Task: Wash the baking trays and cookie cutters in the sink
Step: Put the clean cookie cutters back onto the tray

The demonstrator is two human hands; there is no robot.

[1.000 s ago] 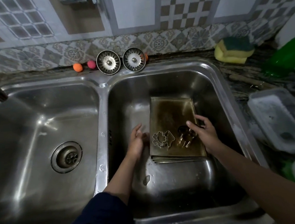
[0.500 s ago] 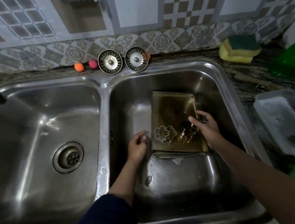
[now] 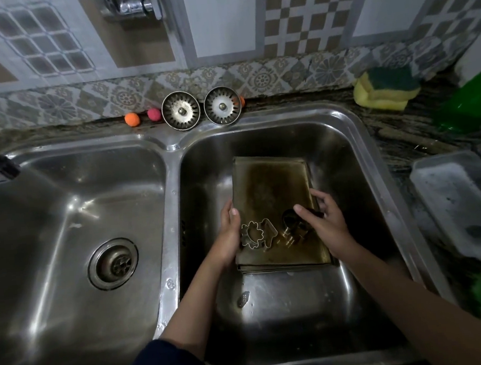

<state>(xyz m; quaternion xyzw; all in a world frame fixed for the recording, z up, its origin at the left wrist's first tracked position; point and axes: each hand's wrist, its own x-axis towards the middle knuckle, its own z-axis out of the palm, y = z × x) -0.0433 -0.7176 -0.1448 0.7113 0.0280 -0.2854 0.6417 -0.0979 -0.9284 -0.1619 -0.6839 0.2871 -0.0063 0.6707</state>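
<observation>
Here I look down on a double sink (image 3: pixel 171 171); the left basin holds only its drain (image 3: pixel 113 263). In the right basin lie the stacked trays (image 3: pixel 272 191), brown-stained, flat on the bottom. My left hand (image 3: pixel 229 235) grips the stack's left edge, thumb over the rim. My right hand (image 3: pixel 325 221) rests at the right edge, fingers spread over the top tray, thumb by a dark round cutter; I cannot tell whether it grips. The cutters (image 3: pixel 257 234) sit on the top tray between my hands. A sponge (image 3: pixel 385 88) and two strainers (image 3: pixel 180 109) stand behind the sink.
</observation>
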